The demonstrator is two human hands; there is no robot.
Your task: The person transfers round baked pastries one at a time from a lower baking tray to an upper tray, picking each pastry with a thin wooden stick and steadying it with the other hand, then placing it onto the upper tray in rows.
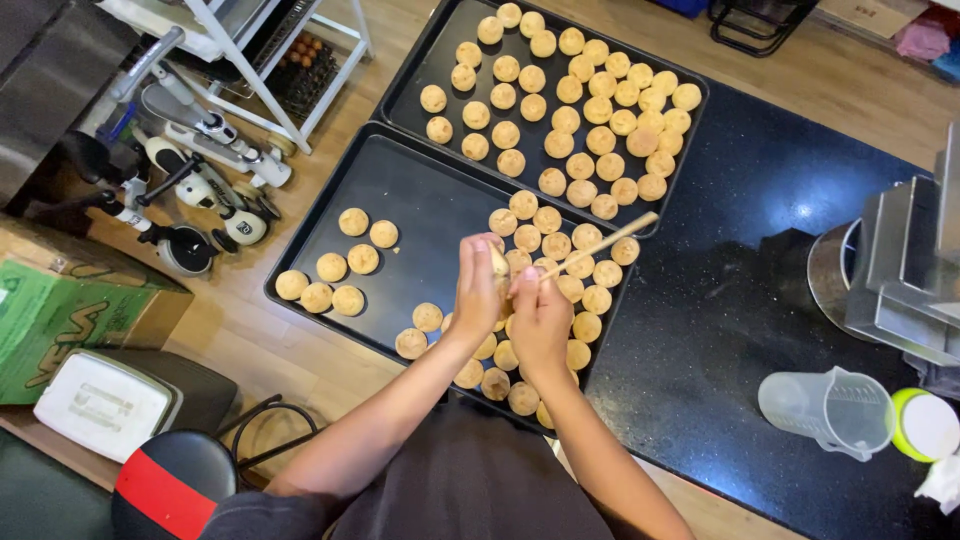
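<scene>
Left hand [478, 290]: raised over the near baking tray [400, 195]; a small round pastry ball [498, 262] is pinched in its grip between thumb and fingers.

Right hand [540, 320]: held just beside the left, touching it; its grip is closed around a thin wooden stick [600, 243], which is angled up and to the right, its near end set against the held ball.

Near baking tray: dark, rectangular, laid on the bench [740, 290]. A dense cluster of golden pastry balls [590, 298] is kept on its right half and under the hands; a loose group is seen on its left half, with bare metal between.

Far baking tray [440, 45]: same kind, set touching the near one and filled with rows of like balls.

Bench, right side: a clear plastic measuring jug [830, 410] is placed beside a white-lidded green container [925, 425]; a stacked metal appliance [905, 270] is noted behind them.
</scene>
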